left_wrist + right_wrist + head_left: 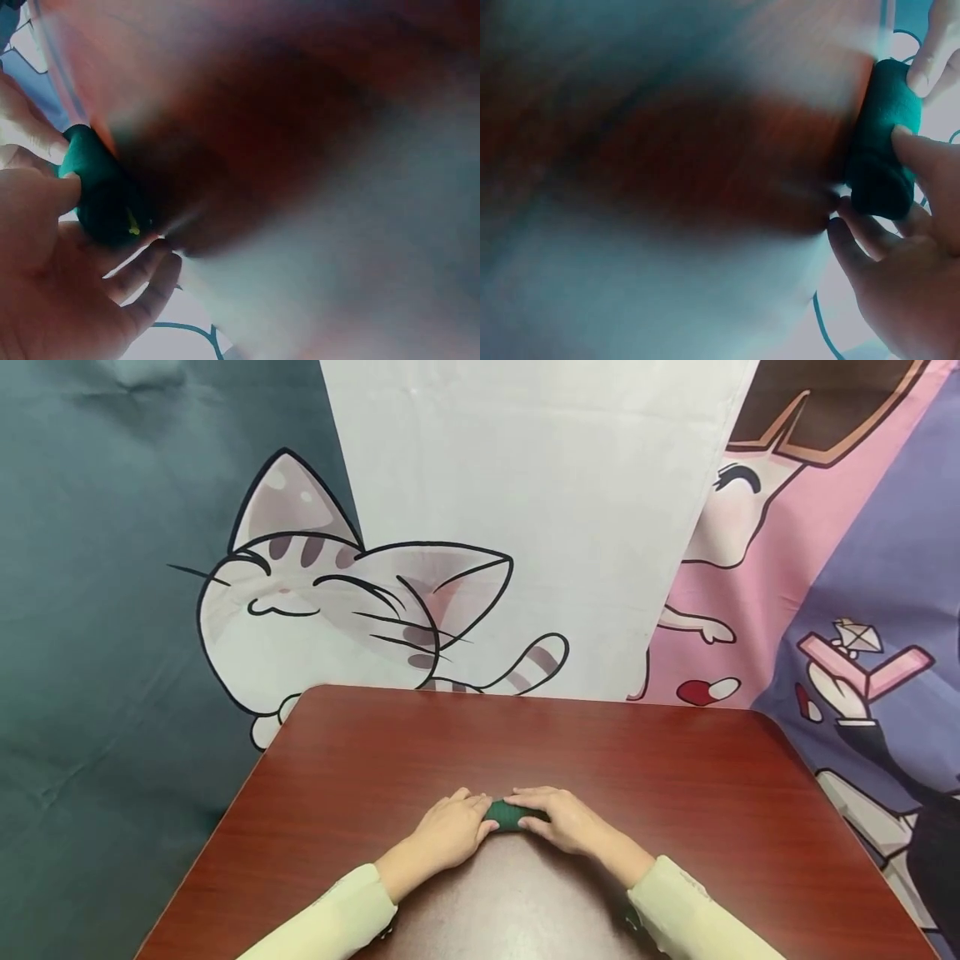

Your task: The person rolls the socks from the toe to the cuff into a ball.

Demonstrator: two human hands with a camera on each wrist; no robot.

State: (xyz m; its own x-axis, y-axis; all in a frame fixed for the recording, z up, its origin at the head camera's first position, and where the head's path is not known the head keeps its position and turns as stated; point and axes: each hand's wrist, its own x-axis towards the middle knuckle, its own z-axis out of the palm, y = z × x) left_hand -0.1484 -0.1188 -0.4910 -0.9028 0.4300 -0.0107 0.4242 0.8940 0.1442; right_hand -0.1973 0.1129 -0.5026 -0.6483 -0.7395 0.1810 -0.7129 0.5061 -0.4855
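Observation:
A dark green cloth roll (507,816) lies crosswise on the table, its visible middle bare between the hands. My left hand (450,831) holds its left end, thumb on the near side and fingers over the far side. At the other end my right hand (566,820) grips it in the same way. The left wrist view shows a small yellow mark near the end of the green roll (97,176); part of that end is in shadow. In the right wrist view the thumb presses the side of the roll (889,112), and the end looks like folded fabric.
The reddish-brown wooden table (600,743) has rounded far corners and a glossy bright patch near the front. Behind it hangs a backdrop (555,510) printed with a cartoon cat and other figures. Light green sleeves (330,914) cover both forearms.

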